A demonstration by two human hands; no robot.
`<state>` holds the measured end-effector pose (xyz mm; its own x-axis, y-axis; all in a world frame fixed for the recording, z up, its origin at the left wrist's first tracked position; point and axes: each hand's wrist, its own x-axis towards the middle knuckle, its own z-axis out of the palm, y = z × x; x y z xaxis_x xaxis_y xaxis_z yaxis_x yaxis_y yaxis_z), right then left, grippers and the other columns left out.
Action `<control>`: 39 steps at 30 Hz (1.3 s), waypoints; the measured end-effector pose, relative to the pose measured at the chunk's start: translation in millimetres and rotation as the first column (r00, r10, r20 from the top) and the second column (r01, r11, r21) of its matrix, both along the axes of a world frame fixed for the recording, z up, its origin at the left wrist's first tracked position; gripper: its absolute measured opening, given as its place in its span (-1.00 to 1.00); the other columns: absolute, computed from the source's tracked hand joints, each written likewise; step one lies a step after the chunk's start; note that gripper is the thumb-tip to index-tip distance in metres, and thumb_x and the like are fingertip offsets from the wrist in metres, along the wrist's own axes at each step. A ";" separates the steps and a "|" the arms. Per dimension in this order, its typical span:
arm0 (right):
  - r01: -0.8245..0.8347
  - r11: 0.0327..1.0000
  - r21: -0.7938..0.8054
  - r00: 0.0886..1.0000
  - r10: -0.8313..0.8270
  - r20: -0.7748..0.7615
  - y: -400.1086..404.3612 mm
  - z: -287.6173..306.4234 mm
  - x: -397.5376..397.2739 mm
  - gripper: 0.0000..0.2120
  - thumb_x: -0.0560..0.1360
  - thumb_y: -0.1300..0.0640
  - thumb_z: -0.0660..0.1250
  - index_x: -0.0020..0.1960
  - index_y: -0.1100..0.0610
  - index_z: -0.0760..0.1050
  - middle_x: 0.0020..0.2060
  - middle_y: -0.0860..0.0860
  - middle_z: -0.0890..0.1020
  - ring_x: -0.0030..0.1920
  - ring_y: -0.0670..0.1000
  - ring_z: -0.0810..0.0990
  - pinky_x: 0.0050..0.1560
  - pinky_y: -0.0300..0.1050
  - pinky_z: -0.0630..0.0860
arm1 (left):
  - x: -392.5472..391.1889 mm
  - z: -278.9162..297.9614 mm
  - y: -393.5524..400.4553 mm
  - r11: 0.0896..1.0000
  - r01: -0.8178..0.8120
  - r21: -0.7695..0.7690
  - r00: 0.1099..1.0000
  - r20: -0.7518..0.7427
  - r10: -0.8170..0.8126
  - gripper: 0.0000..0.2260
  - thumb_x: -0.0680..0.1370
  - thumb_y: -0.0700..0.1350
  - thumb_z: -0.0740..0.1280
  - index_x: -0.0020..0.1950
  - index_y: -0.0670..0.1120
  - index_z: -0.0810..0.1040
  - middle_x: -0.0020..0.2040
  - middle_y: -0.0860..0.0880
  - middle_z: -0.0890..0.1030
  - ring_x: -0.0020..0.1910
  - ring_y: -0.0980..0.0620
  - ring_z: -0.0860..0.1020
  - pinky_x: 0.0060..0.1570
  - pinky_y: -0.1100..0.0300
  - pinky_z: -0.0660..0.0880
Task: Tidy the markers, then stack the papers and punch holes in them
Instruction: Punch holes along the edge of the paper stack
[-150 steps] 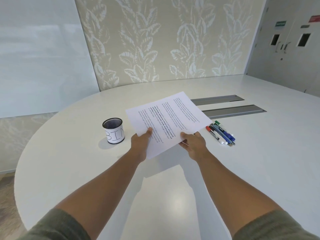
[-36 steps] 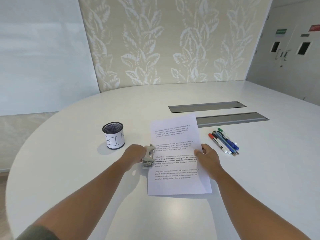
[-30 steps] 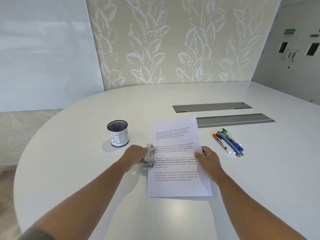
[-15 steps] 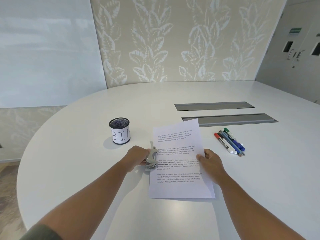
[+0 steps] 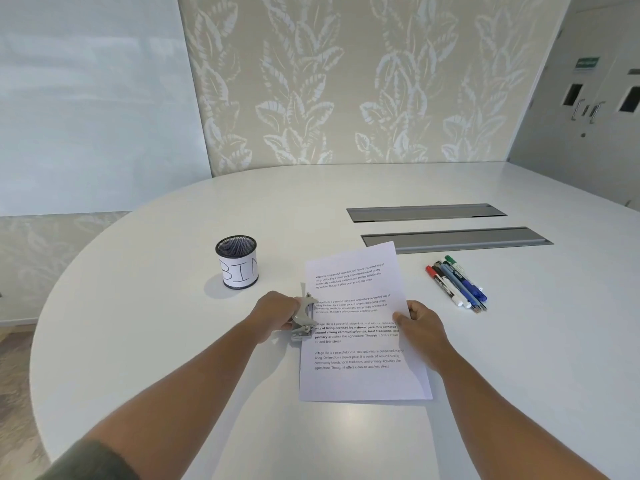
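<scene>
Most of the task looks done, I judge: the markers (image 5: 456,286) lie grouped on the table (image 5: 138,341), and my left hand (image 5: 273,315) squeezes the hole punch (image 5: 303,320) on the stacked papers (image 5: 360,337) while my right hand (image 5: 420,323) grips their right edge.

White table (image 5: 138,341), two grey cable hatches (image 5: 426,213), doors (image 5: 602,109)

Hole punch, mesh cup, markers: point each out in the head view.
hole punch (image 5: 303,318): head view, on its metal lever at the paper's left edge.
mesh cup (image 5: 239,271): head view, on the white label.
markers (image 5: 455,285): head view, on the middle of the bundle.
</scene>
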<state>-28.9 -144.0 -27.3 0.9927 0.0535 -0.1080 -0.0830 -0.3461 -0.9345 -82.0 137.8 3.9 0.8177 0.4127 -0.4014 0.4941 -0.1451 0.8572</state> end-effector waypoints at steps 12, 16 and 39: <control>0.006 1.000 -0.025 1.000 -0.006 -0.022 4.4 -2.5 2.5 -0.84 0.52 0.17 0.34 0.10 0.08 0.58 -0.05 0.01 0.70 -0.03 0.02 0.66 0.00 -0.07 0.59 | 2.7 -9.9 2.2 0.999 0.006 0.034 0.999 -0.042 -0.005 -0.87 0.38 -0.19 0.30 -0.16 -0.23 0.54 -0.05 -0.30 0.70 0.00 -0.23 0.69 0.16 -0.10 0.58; 0.019 0.995 -0.101 1.000 -0.021 -0.013 7.4 -3.6 4.8 -0.90 0.48 0.14 0.35 -0.01 0.06 0.59 -0.09 0.00 0.70 -0.09 0.00 0.66 -0.11 -0.12 0.57 | 3.0 -7.9 0.2 0.998 -0.001 0.070 0.998 -0.056 0.004 -0.90 0.39 -0.18 0.31 -0.20 -0.20 0.54 -0.16 -0.23 0.69 0.01 -0.21 0.69 0.13 -0.02 0.59; 0.183 0.724 -0.665 0.972 -0.032 0.232 15.9 -20.3 7.1 -0.42 0.47 -0.32 0.25 0.30 0.05 0.49 0.22 0.03 0.45 0.28 0.09 0.33 0.17 0.06 0.39 | -5.3 -5.1 5.2 0.997 0.070 0.029 0.992 -0.105 -0.067 -0.67 0.38 0.07 0.46 -0.11 -0.21 0.64 -0.20 -0.13 0.73 -0.34 -0.01 0.67 -0.35 0.26 0.56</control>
<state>-21.8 -128.1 -47.6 0.9907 -0.0677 0.1179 -0.0071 -0.8919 -0.4522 -87.3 143.0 -1.2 0.7991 0.3712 -0.4729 0.5680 -0.2087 0.7961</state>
